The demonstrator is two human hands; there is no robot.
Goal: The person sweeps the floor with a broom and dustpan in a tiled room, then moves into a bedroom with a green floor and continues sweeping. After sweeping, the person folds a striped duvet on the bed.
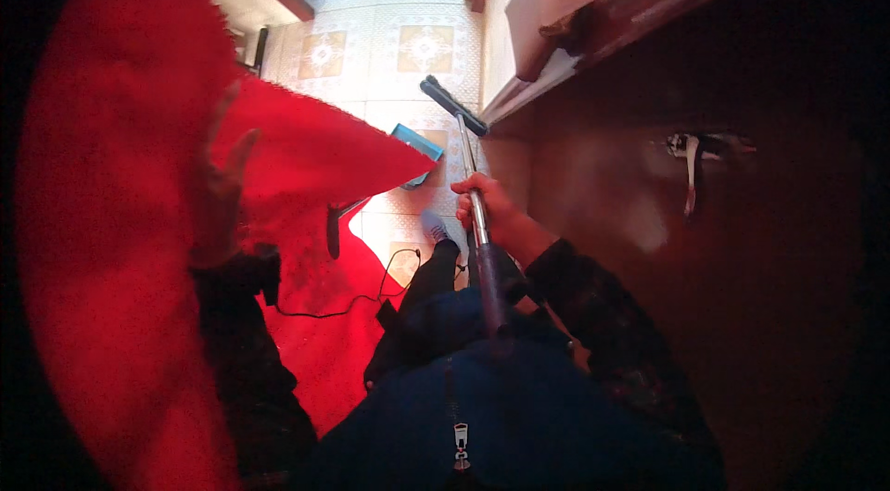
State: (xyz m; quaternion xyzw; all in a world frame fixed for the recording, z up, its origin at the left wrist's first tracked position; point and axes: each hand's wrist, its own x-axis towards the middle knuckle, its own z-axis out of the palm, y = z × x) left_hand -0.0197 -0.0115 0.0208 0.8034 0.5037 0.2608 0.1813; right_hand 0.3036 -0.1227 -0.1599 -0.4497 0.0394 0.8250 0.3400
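While my left hand [220, 204], fingers spread flat, props up the big red fringed pile rug [111, 213] at nine o'clock, my right hand [482, 204] is wrapped fully round the silver metal vacuum tube [475, 190], its black floor nozzle [452, 105] on the patterned cream floor tiles [408, 37] at twelve o'clock. Best practice, I judge: rug held high, nozzle flat, strokes short. Containers: one shallow blue tray [417, 143] beside the tube, contents not discernible.

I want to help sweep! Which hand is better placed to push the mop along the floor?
Right. The right hand grips the mop's metal handle, its head on the tiled floor. The left hand presses the red carpet.
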